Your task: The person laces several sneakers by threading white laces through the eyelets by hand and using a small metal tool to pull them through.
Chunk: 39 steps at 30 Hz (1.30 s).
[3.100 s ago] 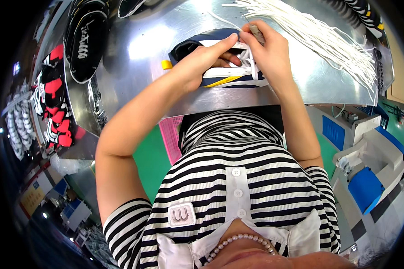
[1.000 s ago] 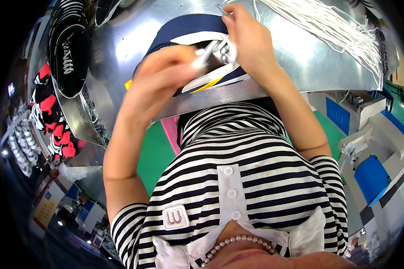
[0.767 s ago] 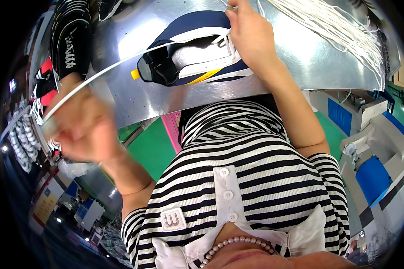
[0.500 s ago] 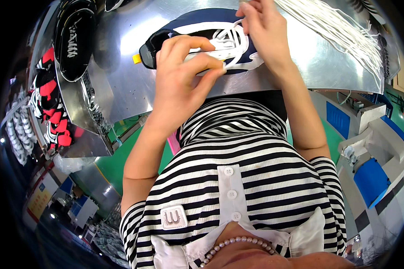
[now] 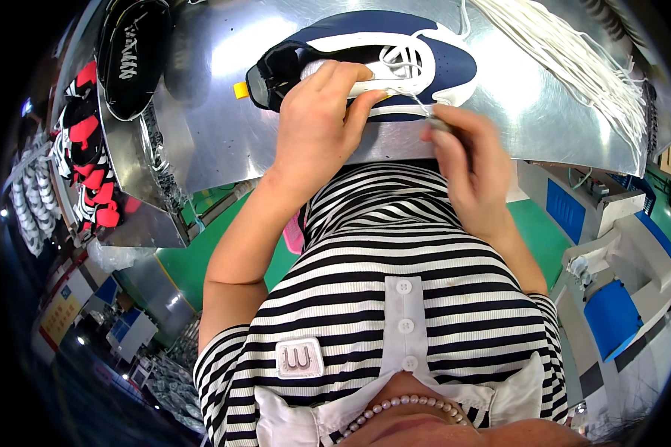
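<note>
Pinching the near eyelet edge of a navy-and-white shoe (image 5: 365, 37) between thumb and forefinger, my left hand (image 5: 317, 112) is mostly closed, its other fingers curled in over the opening. The shoe lies sole down just beyond that hand, its toe to my right and its heel, with a yellow tab (image 5: 241, 90), to the left of my fingers. White lace (image 5: 402, 58) loops across the eyelets just past my left fingertips, and one length of it stands up beyond the toe. My right hand (image 5: 473, 153), a little blurred, is closed around a small tool (image 5: 440, 124); its thin metal shaft points from my fingers toward the near eyelet row, though I cannot tell whether the tip sits in a hole. Under it all is the shiny metal tabletop (image 5: 209, 127). Beyond and to the right of my right hand, a bundle of white laces (image 5: 566, 63) is spread lengthwise. Well to the left of my left hand lies a black shoe (image 5: 130, 59), and farther out hang red, black and white pieces (image 5: 89, 153). Lower down, nearer me than my left hand, a pink basket (image 5: 294, 235) shows above the green floor (image 5: 190, 272).
</note>
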Motion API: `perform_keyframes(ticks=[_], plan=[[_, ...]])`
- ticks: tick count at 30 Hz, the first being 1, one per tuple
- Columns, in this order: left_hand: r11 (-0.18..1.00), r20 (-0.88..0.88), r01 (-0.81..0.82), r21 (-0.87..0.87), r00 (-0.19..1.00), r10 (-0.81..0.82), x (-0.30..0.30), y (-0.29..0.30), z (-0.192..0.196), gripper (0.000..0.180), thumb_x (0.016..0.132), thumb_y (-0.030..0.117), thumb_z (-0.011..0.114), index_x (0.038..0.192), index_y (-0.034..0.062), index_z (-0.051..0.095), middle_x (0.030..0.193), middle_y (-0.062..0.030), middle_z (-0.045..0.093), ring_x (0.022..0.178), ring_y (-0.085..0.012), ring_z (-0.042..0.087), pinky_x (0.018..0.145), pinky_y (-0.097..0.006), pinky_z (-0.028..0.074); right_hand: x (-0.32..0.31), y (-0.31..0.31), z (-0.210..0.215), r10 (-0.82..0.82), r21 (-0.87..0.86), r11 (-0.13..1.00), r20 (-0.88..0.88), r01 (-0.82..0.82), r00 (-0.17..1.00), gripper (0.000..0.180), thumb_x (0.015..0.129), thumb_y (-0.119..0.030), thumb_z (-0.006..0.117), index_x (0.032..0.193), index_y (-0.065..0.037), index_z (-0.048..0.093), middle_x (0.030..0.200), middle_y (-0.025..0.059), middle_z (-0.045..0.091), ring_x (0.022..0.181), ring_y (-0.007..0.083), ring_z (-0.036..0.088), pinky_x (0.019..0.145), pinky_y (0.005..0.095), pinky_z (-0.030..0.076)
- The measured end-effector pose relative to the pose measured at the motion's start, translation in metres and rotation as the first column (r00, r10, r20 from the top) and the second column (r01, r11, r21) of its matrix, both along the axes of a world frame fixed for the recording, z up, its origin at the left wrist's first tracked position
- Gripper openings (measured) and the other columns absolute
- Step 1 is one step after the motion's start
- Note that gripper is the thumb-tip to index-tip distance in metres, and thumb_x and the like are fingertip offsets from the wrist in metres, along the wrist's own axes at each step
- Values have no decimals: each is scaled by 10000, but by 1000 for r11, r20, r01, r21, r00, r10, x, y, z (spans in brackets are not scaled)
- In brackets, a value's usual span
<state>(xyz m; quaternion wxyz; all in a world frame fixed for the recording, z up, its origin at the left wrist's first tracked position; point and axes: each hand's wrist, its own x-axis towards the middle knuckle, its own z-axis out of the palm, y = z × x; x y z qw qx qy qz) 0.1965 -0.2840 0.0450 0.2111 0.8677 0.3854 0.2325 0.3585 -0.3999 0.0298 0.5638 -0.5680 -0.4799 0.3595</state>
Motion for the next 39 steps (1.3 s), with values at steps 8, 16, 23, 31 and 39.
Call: perform_keyframes(ticks=[8,16,23,31,39], plan=[[999,6,10,-43,1000,-10,-2,2,0,170,836,131,740,917,26,634,841,-96,661,692,-270,634,609,-334,484,0,19,-8,106,-209,974,78,-87,991,126,951,-46,580,1058,20,587,820,114,696,672,199,658,619,287,500],[993,82,116,3,990,-116,-9,3,-8,173,812,104,752,922,38,635,816,-94,661,676,-260,632,597,-333,481,2,30,1,174,-343,929,63,-143,983,117,951,-60,568,1041,12,545,809,142,695,718,242,696,642,319,515],[985,118,150,83,980,-159,-13,-5,-15,284,788,62,772,1004,30,590,799,-104,640,667,-286,625,568,-347,472,9,51,-3,265,-371,897,19,-239,964,275,910,-156,636,1107,-18,502,812,158,695,747,290,694,690,374,524],[933,141,240,267,948,-284,-18,-7,-27,298,762,52,753,959,61,529,733,-80,580,639,-258,572,579,-356,450,15,68,43,363,-159,932,465,-327,808,179,856,-120,636,1026,-81,673,845,120,701,739,282,681,673,342,529],[924,188,323,205,913,-361,-19,-6,-23,310,757,36,763,945,55,517,769,-93,604,661,-268,598,595,-360,471,20,78,15,394,-270,894,96,-357,914,193,893,-106,660,1068,-34,697,902,64,709,789,145,667,761,269,518]])
